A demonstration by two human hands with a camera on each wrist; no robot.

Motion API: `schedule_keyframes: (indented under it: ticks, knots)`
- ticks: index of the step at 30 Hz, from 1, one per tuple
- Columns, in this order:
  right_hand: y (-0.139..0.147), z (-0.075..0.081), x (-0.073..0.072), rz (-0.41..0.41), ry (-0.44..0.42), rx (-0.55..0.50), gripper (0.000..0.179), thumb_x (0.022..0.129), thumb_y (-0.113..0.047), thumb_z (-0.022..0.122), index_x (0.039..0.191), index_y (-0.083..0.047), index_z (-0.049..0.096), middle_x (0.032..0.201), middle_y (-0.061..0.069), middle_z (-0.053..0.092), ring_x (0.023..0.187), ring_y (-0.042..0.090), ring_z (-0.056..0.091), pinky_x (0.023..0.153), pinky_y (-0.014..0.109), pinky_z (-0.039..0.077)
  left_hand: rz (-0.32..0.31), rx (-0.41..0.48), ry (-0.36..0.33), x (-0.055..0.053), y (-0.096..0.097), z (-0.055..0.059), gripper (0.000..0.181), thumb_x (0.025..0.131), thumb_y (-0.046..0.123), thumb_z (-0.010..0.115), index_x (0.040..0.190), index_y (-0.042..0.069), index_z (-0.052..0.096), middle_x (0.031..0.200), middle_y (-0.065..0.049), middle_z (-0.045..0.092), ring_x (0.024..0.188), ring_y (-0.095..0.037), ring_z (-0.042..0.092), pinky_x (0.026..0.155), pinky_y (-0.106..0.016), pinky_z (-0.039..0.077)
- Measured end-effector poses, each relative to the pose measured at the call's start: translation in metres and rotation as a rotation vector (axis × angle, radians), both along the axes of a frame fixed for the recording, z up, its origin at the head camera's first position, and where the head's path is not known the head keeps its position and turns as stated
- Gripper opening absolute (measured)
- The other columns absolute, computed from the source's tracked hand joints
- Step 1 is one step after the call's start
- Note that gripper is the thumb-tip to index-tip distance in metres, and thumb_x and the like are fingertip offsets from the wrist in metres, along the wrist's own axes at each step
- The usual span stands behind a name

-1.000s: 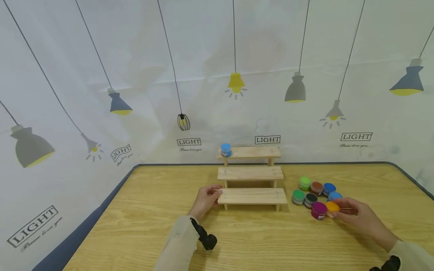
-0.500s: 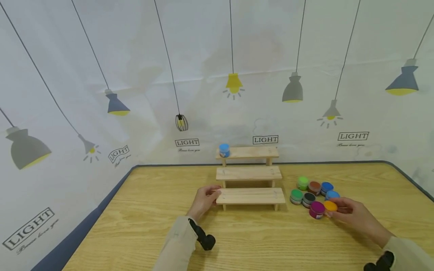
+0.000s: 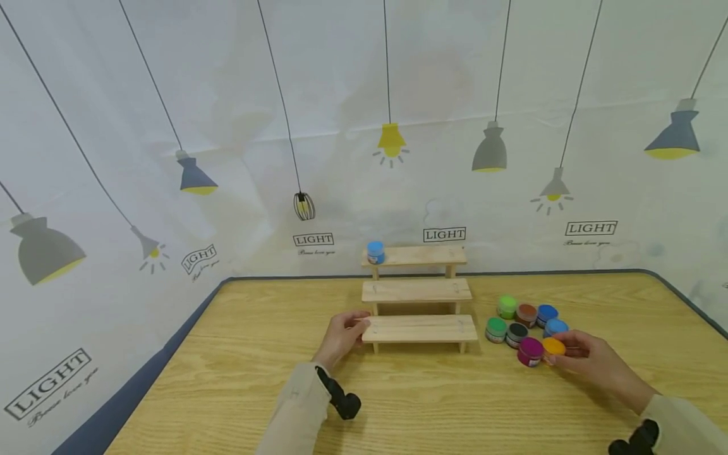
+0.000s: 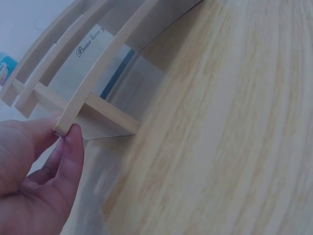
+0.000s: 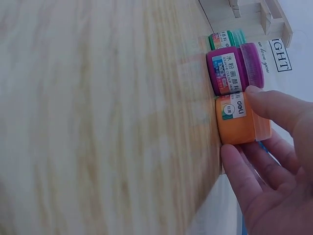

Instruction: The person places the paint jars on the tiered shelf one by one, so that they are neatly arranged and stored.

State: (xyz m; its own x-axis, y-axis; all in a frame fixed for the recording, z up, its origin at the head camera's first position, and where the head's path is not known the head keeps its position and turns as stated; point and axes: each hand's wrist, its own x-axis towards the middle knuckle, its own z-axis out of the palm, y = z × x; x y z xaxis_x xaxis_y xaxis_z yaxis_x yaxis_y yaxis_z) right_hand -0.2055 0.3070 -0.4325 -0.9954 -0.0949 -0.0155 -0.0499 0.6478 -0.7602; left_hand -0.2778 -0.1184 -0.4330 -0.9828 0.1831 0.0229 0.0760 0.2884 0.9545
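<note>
A three-step wooden rack (image 3: 419,328) stands near the back of the table. My left hand (image 3: 343,338) pinches the left end of its lowest board between thumb and fingers; the left wrist view shows the grip (image 4: 44,161) closely. On the right, my right hand (image 3: 597,366) holds an orange gouache paint jar (image 5: 235,119) with the thumb on one side and fingers on the other. The jar stands on the table, right beside a purple paint jar (image 5: 227,71). A light blue paint jar (image 3: 375,253) sits on the left end of the top board.
Several more jars cluster right of the rack: light green (image 3: 507,307), brown (image 3: 526,315), dark blue (image 3: 546,315), green (image 3: 496,330), black (image 3: 516,335) and another light blue jar (image 3: 555,327). A lamp-printed backdrop (image 3: 341,158) rises behind the wooden table (image 3: 432,404).
The view has shifted slightly, moving everything a little to the left in the picture. Both hands keep their places on the rack and the orange paint jar.
</note>
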Motion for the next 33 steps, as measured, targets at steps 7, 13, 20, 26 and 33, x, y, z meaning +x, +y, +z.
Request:
schedule_keyframes:
  ticks: [7,13,20,26,33]
  knots:
    - [0.001,0.002,0.001,-0.010,0.009,0.001,0.052,0.083,-0.025,0.062,0.112,0.015,0.046,0.104,0.024,0.054,0.088,0.028,0.056,0.069,0.029,0.049,-0.004,-0.003,-0.019,0.015,0.004,0.022,0.029,0.091,0.009,0.050,0.115,-0.006,0.055,0.087,-0.014,0.057,0.060,-0.017,0.050,0.064,-0.037,0.048]
    - [0.006,0.004,0.002,-0.039,0.035,0.013,0.052,0.084,-0.027,0.061,0.113,0.014,0.046,0.104,0.023,0.055,0.084,0.017,0.056,0.066,0.022,0.048,-0.003,-0.003,-0.020,0.021,0.006,0.029,0.029,0.091,0.009,0.049,0.115,-0.006,0.054,0.086,-0.013,0.057,0.060,-0.016,0.049,0.064,-0.036,0.048]
    - [0.011,0.011,0.006,-0.032,0.114,0.009,0.050,0.085,-0.022,0.061,0.115,0.013,0.046,0.103,0.023,0.055,0.075,-0.007,0.050,0.064,0.020,0.047,-0.006,-0.010,-0.013,0.016,0.005,0.023,0.029,0.091,0.009,0.050,0.115,-0.007,0.054,0.083,-0.014,0.056,0.059,-0.016,0.049,0.063,-0.037,0.049]
    - [0.008,0.026,0.010,-0.009,0.111,-0.028,0.050,0.087,-0.024,0.057,0.119,0.012,0.043,0.107,0.022,0.054,0.078,-0.008,0.050,0.065,0.022,0.048,-0.001,-0.003,-0.023,0.000,0.001,0.001,0.030,0.090,0.014,0.053,0.115,-0.002,0.057,0.082,-0.009,0.057,0.057,-0.014,0.049,0.059,-0.032,0.048]
    - [-0.008,0.055,0.008,0.056,0.131,-0.064,0.049,0.088,-0.023,0.056,0.124,0.009,0.042,0.109,0.019,0.054,0.082,-0.007,0.052,0.068,0.024,0.049,0.011,-0.010,-0.026,-0.002,0.001,-0.002,0.031,0.090,0.017,0.053,0.115,0.000,0.057,0.082,-0.008,0.057,0.058,-0.012,0.050,0.059,-0.030,0.048]
